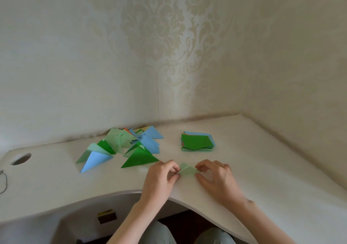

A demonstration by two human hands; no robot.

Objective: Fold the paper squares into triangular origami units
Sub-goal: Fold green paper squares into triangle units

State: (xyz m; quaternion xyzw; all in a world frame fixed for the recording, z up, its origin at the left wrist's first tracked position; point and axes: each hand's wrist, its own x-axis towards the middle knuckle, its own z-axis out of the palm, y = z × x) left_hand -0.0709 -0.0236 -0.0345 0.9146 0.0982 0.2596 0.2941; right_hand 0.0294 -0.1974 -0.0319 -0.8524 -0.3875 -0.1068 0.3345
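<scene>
While both hands are this close in, the trick is keeping the corners lined up before you flatten anything. The left hand (163, 174) is pinching one end of the small pale green paper piece (187, 169), and the right hand (214, 172) has its curled fingers and thumb nipping the other end, low over the white worktop (262, 168). I'd guess it's mid-crease, so run a fingertip along the fold only once the edges match. Finished ones go on the heap of green and blue folded paper triangles (122, 146) off to the left; the stack of flat coloured paper squares (197, 141) waits behind.
</scene>
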